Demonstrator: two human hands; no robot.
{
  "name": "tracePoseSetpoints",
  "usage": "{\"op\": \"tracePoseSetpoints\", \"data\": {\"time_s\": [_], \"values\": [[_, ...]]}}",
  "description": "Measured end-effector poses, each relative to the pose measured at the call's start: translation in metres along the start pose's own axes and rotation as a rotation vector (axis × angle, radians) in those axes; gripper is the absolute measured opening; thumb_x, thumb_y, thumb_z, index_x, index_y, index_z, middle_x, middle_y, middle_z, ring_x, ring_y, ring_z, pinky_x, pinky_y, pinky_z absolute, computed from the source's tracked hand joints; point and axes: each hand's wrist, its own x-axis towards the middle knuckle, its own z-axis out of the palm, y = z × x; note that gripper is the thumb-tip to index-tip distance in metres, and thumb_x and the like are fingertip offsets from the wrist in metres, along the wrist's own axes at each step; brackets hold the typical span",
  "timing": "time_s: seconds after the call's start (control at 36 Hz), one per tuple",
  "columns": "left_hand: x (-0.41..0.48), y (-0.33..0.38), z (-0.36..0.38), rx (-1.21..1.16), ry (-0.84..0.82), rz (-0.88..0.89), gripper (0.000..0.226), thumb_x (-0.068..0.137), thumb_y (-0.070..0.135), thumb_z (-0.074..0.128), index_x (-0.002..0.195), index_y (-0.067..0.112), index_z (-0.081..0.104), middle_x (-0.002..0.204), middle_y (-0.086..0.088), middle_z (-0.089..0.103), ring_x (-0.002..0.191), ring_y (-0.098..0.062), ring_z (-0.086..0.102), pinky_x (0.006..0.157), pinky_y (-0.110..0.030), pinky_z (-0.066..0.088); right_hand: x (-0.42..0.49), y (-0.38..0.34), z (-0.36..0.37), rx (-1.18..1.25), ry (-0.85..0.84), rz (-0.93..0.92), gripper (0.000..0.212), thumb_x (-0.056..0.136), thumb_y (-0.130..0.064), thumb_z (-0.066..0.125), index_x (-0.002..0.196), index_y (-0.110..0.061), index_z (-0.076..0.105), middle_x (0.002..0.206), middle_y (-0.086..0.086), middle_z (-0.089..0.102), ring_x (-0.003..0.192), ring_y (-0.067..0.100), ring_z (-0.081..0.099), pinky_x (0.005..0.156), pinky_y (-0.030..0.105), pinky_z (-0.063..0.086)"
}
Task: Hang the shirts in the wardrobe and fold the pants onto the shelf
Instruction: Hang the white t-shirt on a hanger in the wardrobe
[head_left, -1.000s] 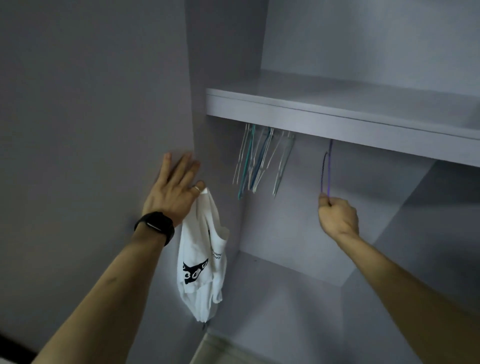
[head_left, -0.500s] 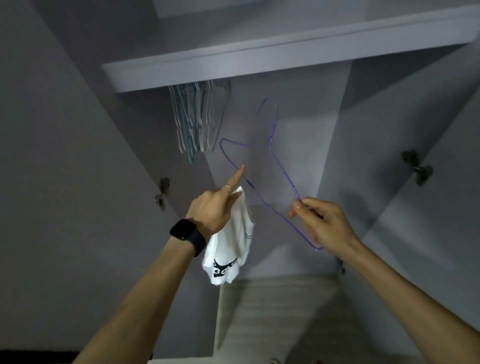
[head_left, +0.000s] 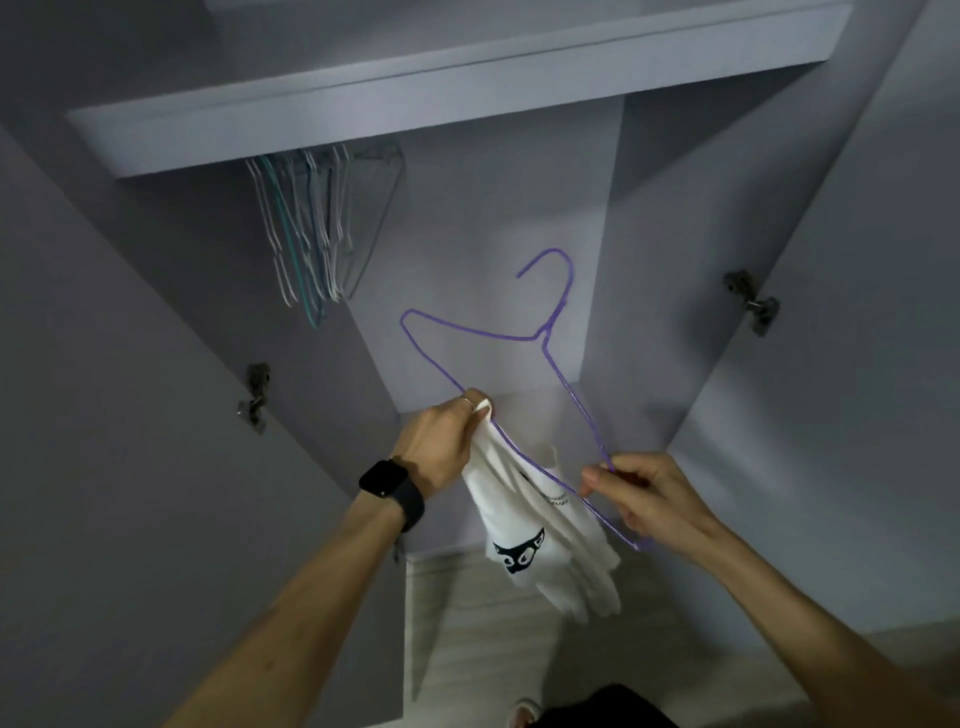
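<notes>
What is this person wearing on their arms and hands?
No sleeves are in view on either arm. The left hand has a thin pale ring on one finger and a black smartwatch with a dark strap at the wrist. The right hand wears nothing.

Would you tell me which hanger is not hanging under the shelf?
The purple hanger: the right hand pinches its wire near one corner, while the other hangers hang bunched under the shelf.
</notes>
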Motion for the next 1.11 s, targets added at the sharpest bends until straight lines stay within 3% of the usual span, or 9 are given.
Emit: {"op": "tracePoseSetpoints", "data": {"time_s": [0.14,0.19,0.33,0.44,0.53,0.58,0.72,0.94,1.11], "values": [[-0.005,0.008,0.007,0.210,-0.016,0.117,0.036,0.097,0.006,0.041,0.127,0.022,0.055,0.122,-0.001,0.060,0.111,-0.025,0.053,0.083,-0.031,0.044,0.013,-0.006,0.003,0.008,0.066,0.035,0.026,0.075,-0.053,0.077,0.090,-0.032,0.077,0.064,-0.008,0.062,0.053,0.006,0.053,0.051,0.018,0.045],[-0.009,0.014,0.010,0.298,-0.020,0.200,0.043,0.095,0.003,0.041,0.131,0.021,0.054,0.122,-0.001,0.059,0.112,-0.024,0.051,0.076,-0.027,0.034,0.028,-0.015,0.002,0.183,0.125,0.129,0.033,0.075,-0.052,0.077,0.090,-0.022,0.076,0.064,-0.001,0.058,0.050,0.011,0.049,0.047,0.021,0.041],[-0.018,0.015,0.016,0.347,-0.058,0.266,0.056,0.093,0.001,0.037,0.141,0.028,0.050,0.122,-0.001,0.061,0.116,-0.028,0.054,0.083,-0.030,0.040,0.066,-0.031,-0.018,0.505,0.229,0.507,0.038,0.099,-0.049,0.055,0.083,-0.016,0.063,0.049,-0.010,0.038,0.035,0.006,0.025,0.034,0.017,0.021],[-0.022,0.013,0.015,0.076,-0.053,0.126,0.070,0.104,0.021,0.047,0.146,0.059,0.007,0.112,0.003,0.067,0.103,-0.028,0.062,0.082,-0.038,0.052,0.076,-0.035,-0.030,0.361,0.504,0.426,0.038,0.100,-0.044,0.051,0.068,-0.023,0.049,0.043,-0.013,0.038,0.027,0.004,0.027,0.028,0.016,0.018],[-0.019,0.003,0.008,-0.041,0.074,0.040,0.027,0.101,0.048,0.045,0.125,0.046,0.034,0.081,0.013,0.057,0.075,-0.027,0.065,0.063,-0.031,0.043,0.081,-0.044,-0.035,0.526,0.675,0.326,0.038,0.096,-0.031,0.054,0.061,-0.027,0.040,0.048,-0.010,0.034,0.029,0.004,0.025,0.029,0.018,0.018],[-0.019,-0.004,-0.005,-0.023,0.115,0.048,0.023,0.095,0.060,0.040,0.109,0.042,0.045,0.071,0.013,0.055,0.064,-0.015,0.059,0.062,-0.028,0.041,0.085,-0.055,-0.036,0.725,0.698,0.260,0.038,0.093,-0.024,0.052,0.060,-0.028,0.033,0.045,-0.011,0.026,0.031,0.006,0.017,0.031,0.017,0.012],[-0.022,-0.006,-0.042,-0.092,0.248,0.120,0.015,0.091,0.040,0.065,0.102,0.031,0.069,0.082,0.033,0.062,0.078,0.009,0.059,0.072,-0.004,0.040,0.103,-0.087,-0.014,0.936,0.600,0.179,0.035,0.089,-0.022,0.043,0.061,-0.028,0.024,0.047,-0.009,0.016,0.041,0.011,0.009,0.038,0.023,0.006],[-0.028,0.008,-0.093,-0.273,0.417,-0.007,0.004,0.086,0.026,0.077,0.090,0.025,0.077,0.095,0.014,0.071,0.085,-0.004,0.068,0.080,-0.017,0.050,0.120,-0.109,0.063,0.986,0.474,0.151,0.037,0.092,-0.015,0.044,0.060,-0.026,0.029,0.045,-0.010,0.017,0.038,0.008,0.011,0.036,0.021,0.009],[-0.038,0.008,-0.122,-0.457,0.511,-0.099,0.016,0.085,0.035,0.076,0.090,0.019,0.078,0.090,0.006,0.076,0.087,-0.010,0.071,0.081,-0.026,0.054,0.115,-0.073,0.097,0.660,0.516,0.098,0.041,0.077,-0.020,0.056,0.043,-0.026,0.034,0.044,-0.012,0.025,0.042,0.009,0.020,0.046,0.024,0.017]]}}
